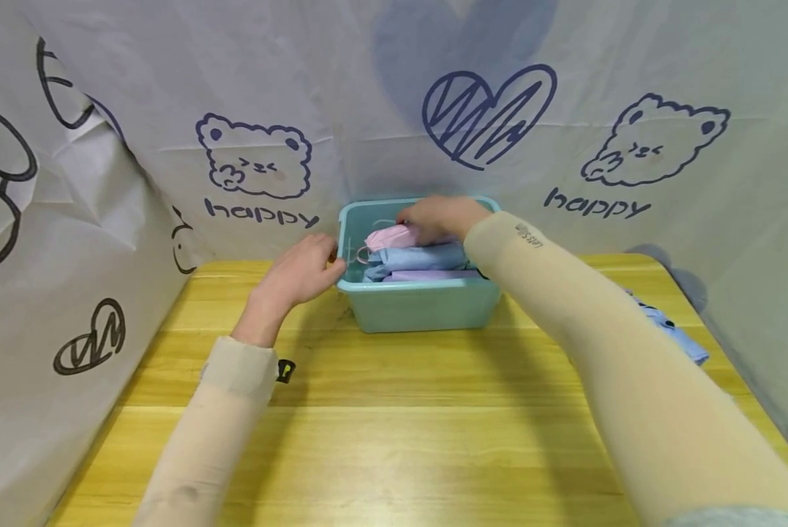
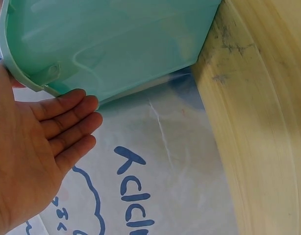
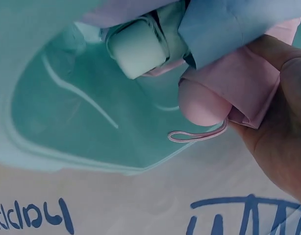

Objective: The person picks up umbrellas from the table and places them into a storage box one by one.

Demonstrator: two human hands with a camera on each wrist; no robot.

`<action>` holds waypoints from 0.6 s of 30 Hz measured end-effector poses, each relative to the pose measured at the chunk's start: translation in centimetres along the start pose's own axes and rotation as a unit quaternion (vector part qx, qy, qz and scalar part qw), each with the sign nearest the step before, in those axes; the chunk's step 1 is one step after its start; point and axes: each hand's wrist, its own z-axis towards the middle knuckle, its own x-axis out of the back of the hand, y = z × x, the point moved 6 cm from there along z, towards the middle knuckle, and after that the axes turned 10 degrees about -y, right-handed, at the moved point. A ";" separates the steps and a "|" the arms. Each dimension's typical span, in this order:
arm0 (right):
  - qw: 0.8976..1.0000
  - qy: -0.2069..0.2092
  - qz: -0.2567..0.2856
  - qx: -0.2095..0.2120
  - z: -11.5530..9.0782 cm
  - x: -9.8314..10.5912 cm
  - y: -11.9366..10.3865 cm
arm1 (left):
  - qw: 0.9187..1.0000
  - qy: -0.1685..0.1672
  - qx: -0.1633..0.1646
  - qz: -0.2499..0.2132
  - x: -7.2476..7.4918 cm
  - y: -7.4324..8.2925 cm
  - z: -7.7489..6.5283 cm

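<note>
A teal plastic bin (image 1: 426,307) stands at the back of the table with several folded umbrellas inside. My right hand (image 1: 443,216) reaches in over its far side and grips a pink folded umbrella (image 3: 248,90), whose rounded end and wrist loop stick out. Beside it lie a blue umbrella (image 1: 423,258), a lavender one (image 1: 429,276) and one with a pale green square end (image 3: 140,49). At the bin's left rim is my left hand (image 1: 304,267); its four fingers (image 2: 67,115) extend nearly straight outside the wall, fingertips right by the rim, thumb mostly hidden behind it.
A blue fabric item (image 1: 680,337) with dark spots lies at the table's right edge, partly behind my right forearm. White sheeting (image 1: 367,161) with drawn bears and hearts hangs close behind the bin and along both sides. The wooden table (image 1: 394,432) spreads out in front.
</note>
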 end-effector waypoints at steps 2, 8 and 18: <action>1.000 -0.006 -0.004 -0.006 0.3 -0.3 -0.2 | 1.000 0.000 0.002 0.001 0.0 0.0 -0.1; 1.000 -0.014 -0.024 -0.013 0.8 -0.8 -0.6 | 1.000 0.002 0.005 0.002 -0.1 0.1 -0.1; 1.000 -0.019 -0.023 -0.008 1.0 -0.7 -0.5 | 1.000 0.010 0.007 0.000 -0.2 -0.1 -0.1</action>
